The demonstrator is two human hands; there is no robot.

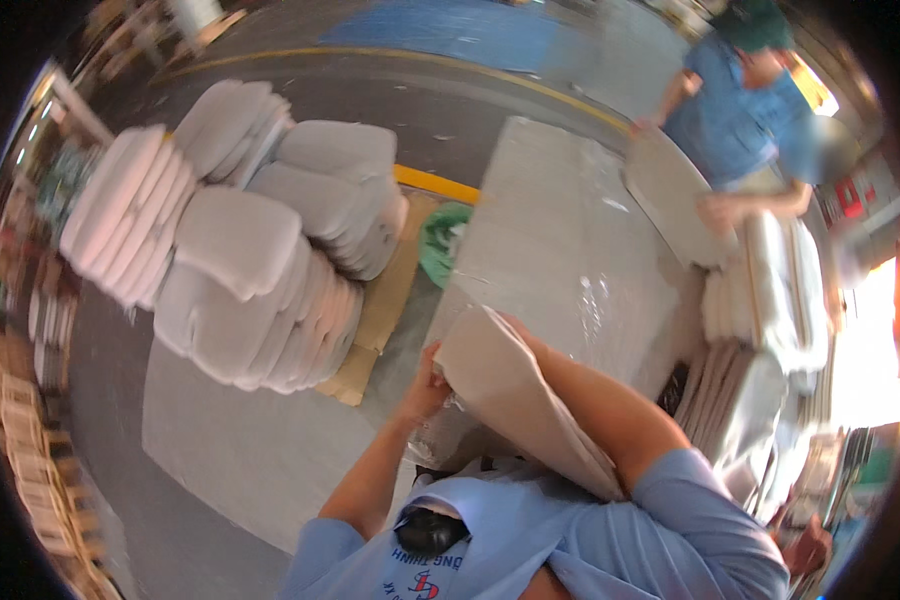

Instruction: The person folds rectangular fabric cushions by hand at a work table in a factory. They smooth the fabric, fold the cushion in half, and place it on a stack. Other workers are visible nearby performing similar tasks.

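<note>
A beige-grey padded seat cushion [500,375] stands tilted in front of my body, above the near end of a plastic-covered table. My left hand [429,388] is closed on its left edge, fingers partly hidden. My right forearm passes along the cushion's right side. At its far top edge, my right hand [515,326] grips the cushion, mostly hidden behind the arm and the panel.
The grey table [540,215] stretches ahead. Left, piled cushions [240,240] stand by a cardboard sheet [395,290] and a green bag [442,245]. A co-worker [735,110] at the far right holds another cushion [670,190] near stacked cushions [765,290].
</note>
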